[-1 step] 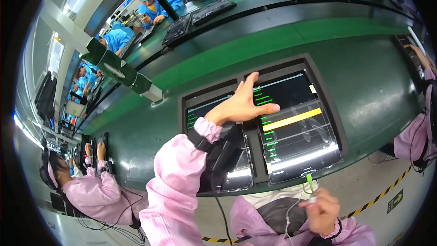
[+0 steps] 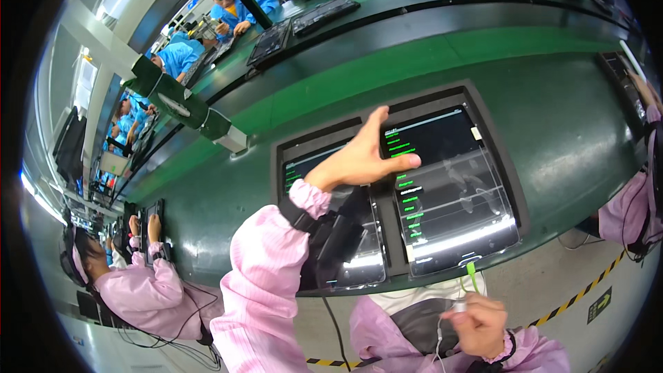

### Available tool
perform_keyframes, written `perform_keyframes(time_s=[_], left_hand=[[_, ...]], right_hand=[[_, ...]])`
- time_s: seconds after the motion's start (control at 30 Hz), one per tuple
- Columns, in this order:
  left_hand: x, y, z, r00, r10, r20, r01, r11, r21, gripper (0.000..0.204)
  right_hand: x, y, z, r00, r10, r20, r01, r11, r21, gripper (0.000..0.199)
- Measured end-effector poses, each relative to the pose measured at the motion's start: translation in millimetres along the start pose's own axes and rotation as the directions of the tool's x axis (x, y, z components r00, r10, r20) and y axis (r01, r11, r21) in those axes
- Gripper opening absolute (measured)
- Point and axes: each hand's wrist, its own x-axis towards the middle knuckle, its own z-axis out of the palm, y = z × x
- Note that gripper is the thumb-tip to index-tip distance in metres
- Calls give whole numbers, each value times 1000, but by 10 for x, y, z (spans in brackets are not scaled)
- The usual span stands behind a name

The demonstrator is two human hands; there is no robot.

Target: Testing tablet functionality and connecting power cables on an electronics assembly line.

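My left hand (image 2: 362, 159) reaches over two tablets, fingers spread and thumb pointing right across the right tablet's screen. The right tablet (image 2: 459, 200) lies in a dark tray, lit with green lines of text on black and covered by a creased clear film. Beside it, the left tablet (image 2: 359, 249) is partly hidden under my left forearm and shows green text too. In front of the table edge my right hand (image 2: 480, 324) pinches a white plug (image 2: 459, 306) on a thin white cable. A green strip (image 2: 472, 273) hangs at the table edge above that hand.
Both tablets sit in a dark grey foam tray (image 2: 518, 214) on the green table (image 2: 566, 145). A wrapped post (image 2: 173, 103) stands at the left. Co-workers in pink (image 2: 138, 297) sit at either side; people in blue (image 2: 176, 59) handle devices across the far bench.
The yellow bar on the right tablet's screen is gone. My left hand has shifted slightly left, and my right hand has moved a little left and down.
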Motion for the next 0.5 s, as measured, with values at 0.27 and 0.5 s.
perform_keyframes(time_s=[0.27,0.5], left_hand=[[-945,-378,-558,941,-120,-318,189,963,194,90],[-1232,-815,-705,898,-152,-412,265,936,231,74]], right_hand=[[282,60,885,844,71,532,-177,973,149,19],[430,102,1268,739,228,634,-412,898,158,27]])
